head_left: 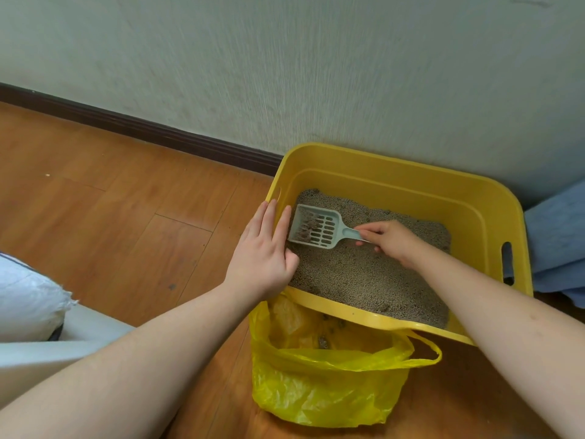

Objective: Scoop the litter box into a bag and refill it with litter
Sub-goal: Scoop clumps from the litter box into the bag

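Gripping scoop (pixel 316 229) in my right hand (pixel 391 240), left hand (pixel 264 255) flat, steadying box (pixel 411 182); tilting risks clumps missing bag (pixel 323 375).

Single head-worn view, angled forward and down, close over floor (pixel 120 191)

Nothing here can be read: no lettering, label, brand or number shows on the litter box (pixel 411 182), the yellow bag (pixel 316 391) or the scoop (pixel 316 226).
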Demonstrator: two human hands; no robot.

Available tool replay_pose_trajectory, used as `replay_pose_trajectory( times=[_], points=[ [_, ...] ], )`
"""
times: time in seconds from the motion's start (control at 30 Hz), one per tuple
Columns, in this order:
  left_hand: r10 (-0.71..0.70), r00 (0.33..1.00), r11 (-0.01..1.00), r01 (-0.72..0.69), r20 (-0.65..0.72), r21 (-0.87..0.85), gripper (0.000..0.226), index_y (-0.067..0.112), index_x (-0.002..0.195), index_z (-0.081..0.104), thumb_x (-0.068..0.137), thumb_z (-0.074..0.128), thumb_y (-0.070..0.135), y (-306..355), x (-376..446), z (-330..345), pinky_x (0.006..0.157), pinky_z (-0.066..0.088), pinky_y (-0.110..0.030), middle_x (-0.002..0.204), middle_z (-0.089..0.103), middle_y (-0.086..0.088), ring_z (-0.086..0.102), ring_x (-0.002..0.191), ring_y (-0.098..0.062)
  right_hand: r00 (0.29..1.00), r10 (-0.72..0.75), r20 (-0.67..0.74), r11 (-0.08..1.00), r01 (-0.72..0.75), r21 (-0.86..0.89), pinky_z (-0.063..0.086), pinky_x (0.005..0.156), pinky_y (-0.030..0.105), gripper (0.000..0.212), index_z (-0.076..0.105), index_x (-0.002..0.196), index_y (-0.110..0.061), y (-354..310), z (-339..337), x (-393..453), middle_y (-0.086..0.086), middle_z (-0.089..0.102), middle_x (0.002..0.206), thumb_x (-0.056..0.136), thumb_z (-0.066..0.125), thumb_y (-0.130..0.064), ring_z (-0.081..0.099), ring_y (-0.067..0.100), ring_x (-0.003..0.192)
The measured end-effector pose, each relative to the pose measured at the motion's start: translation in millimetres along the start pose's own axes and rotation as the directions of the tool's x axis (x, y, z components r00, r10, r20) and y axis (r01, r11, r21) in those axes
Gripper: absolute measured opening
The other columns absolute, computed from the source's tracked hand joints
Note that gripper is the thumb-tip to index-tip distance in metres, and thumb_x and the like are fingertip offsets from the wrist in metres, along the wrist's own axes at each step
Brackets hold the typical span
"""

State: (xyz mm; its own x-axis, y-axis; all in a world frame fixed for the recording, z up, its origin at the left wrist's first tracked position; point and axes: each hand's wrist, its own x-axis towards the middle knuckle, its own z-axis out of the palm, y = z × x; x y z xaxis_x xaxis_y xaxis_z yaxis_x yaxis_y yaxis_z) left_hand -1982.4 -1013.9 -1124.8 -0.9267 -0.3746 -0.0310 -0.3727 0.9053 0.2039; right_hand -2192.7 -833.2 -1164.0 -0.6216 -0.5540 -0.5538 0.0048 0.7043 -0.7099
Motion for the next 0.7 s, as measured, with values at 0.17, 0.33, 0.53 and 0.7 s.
replay_pose_trajectory(
  times=[0.17, 0.33, 0.53, 0.7],
  points=[
    [-0.004, 1.0, 1.0, 0.004, 0.008, 0.01, 0.073, 0.018, 0.155, 0.007, 0.089, 0.026, 0.043, -2, 1, 3, 0.12, 0.005, -0.038, 0.163, 0.004, -0.01, -0.003, 0.15, -0.024, 0.999, -0.043, 0.01, 0.989, 0.044, -0.14, 0.035, 0.054, 0.025, 0.02, 0.068, 0.102, -0.039, 8, -21, -14, -0.014, 0.074, 0.08, 0.095, 0.057, -0.023, 0.044, 0.008, 0.057],
    [0.0, 1.0, 1.0, 0.0, 0.004, 0.01, 0.074, 0.016, 0.155, 0.011, 0.088, 0.026, 0.042, -3, 1, 4, 0.12, 0.007, -0.039, 0.163, 0.006, -0.011, 0.0, 0.15, -0.025, 0.999, -0.037, 0.034, 0.972, 0.044, -0.229, 0.036, 0.055, 0.025, 0.019, 0.069, 0.1, -0.04, 22, -25, -24, -0.018, 0.072, 0.073, 0.094, 0.059, -0.024, 0.046, 0.01, 0.059],
    [0.02, 1.0, 1.0, -0.02, 0.003, 0.015, 0.073, 0.013, 0.154, 0.017, 0.087, 0.025, 0.041, -2, 1, 2, 0.12, 0.006, -0.038, 0.162, 0.011, -0.013, 0.001, 0.15, -0.025, 0.997, 0.0, 0.083, 0.868, 0.041, -0.495, 0.037, 0.059, 0.028, 0.017, 0.071, 0.103, -0.035, 27, -48, -35, -0.01, 0.072, 0.081, 0.094, 0.059, -0.027, 0.049, 0.012, 0.063],
    [0.065, 0.998, 0.996, -0.064, -0.015, 0.054, 0.073, 0.008, 0.15, 0.031, 0.084, 0.027, 0.04, -3, 1, 3, 0.12, 0.013, -0.044, 0.157, 0.025, -0.017, 0.011, 0.149, -0.03, 0.996, -0.004, 0.09, 0.74, 0.064, -0.67, 0.042, 0.069, 0.027, 0.021, 0.07, 0.111, -0.032, 19, -46, -44, -0.009, 0.07, 0.108, 0.093, 0.059, -0.028, 0.059, 0.013, 0.083]
  ],
)
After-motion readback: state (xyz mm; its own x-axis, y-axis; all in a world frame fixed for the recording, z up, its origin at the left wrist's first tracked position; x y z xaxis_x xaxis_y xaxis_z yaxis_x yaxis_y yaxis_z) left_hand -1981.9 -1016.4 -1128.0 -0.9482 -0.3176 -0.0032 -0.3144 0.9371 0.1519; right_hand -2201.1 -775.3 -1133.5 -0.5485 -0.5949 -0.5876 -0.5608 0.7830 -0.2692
